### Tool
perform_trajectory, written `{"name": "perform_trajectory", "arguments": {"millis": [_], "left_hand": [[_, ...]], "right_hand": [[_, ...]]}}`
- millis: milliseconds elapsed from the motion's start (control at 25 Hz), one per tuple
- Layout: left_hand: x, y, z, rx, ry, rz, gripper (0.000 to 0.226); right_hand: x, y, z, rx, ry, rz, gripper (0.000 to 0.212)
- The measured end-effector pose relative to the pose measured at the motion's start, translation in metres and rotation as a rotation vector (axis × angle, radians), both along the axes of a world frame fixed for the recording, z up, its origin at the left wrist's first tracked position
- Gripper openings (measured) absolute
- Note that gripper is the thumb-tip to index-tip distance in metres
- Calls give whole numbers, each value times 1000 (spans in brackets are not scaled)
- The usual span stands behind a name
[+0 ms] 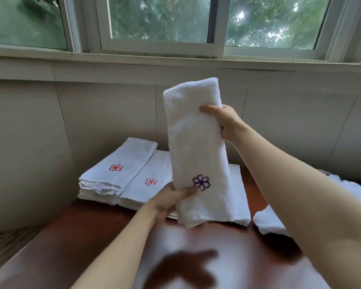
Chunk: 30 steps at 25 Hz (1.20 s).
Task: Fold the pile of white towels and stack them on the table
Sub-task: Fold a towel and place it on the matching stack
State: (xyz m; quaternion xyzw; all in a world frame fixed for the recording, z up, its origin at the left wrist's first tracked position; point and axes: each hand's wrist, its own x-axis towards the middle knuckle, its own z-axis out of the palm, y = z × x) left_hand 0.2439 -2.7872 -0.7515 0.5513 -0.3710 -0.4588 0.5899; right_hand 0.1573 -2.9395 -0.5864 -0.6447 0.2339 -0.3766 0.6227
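I hold a folded white towel (196, 147) with a purple flower mark upright above the glossy brown table (92, 232). My right hand (223, 119) grips its upper right edge, thumb across the front. My left hand (171, 199) grips its lower left edge beside the flower. Behind it on the table lie stacks of folded white towels: one at the left with a red flower (117, 165), a second beside it with a red flower (152, 178), and a third (238, 197) partly hidden by the held towel.
Unfolded white towels (267, 222) lie at the right, partly hidden by my right arm. A beige wall and a window sill (175, 65) rise just behind the table. A bed edge (6, 245) shows at the lower left.
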Motion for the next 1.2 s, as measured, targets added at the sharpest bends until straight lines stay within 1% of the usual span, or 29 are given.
{"name": "perform_trajectory", "arguments": {"millis": [40, 80, 160, 280, 320, 360, 400, 480, 520, 560, 600, 640, 680, 760, 840, 920, 1040, 1120, 1200], "left_hand": [[8, -9, 1, 10, 11, 7, 38], [18, -20, 1, 5, 27, 5, 43], [37, -40, 3, -33, 45, -20, 52], [65, -72, 2, -60, 79, -33, 30], [72, -82, -2, -28, 88, -38, 28], [78, -91, -8, 32, 72, -46, 30], [83, -99, -18, 110, 27, -47, 33], [87, -107, -35, 269, -85, -2, 40], [85, -109, -41, 314, -120, 46, 41], [83, -110, -44, 329, -156, 93, 40], [80, -112, -45, 313, -202, 123, 37], [79, -114, -43, 279, -255, 145, 33], [79, -115, -40, 234, -293, 166, 31], [80, -113, -35, 144, -348, 204, 31], [81, -111, -34, 97, -380, 244, 34], [81, -111, -38, 137, -390, 238, 36], [79, -113, -45, 180, -429, 196, 42], [77, -113, -50, 147, -453, 203, 48], [77, -116, -55, 160, -486, 238, 54]], "right_hand": [[8, -15, -6, -8, 5, -22, 18], [16, -31, -12, -17, 8, -47, 16], [31, -64, -25, -22, -15, -84, 23], [52, -120, -48, 4, -114, -150, 31], [58, -136, -60, 13, -109, -172, 31], [63, -149, -76, 17, -45, -195, 33], [67, -161, -98, 22, 82, -214, 39], [69, -173, -152, 90, 454, -169, 64], [68, -173, -180, 150, 563, -121, 72], [67, -173, -205, 193, 574, -111, 75], [66, -171, -221, 201, 494, -141, 75], [67, -168, -226, 149, 406, -205, 71], [71, -168, -223, 45, 362, -292, 66], [79, -166, -200, -175, 351, -409, 58], [91, -168, -179, -298, 331, -427, 54], [101, -175, -183, -295, 406, -433, 53], [101, -180, -214, -179, 625, -355, 52], [97, -178, -217, -257, 674, -392, 55], [92, -166, -211, -469, 670, -459, 53]]}}
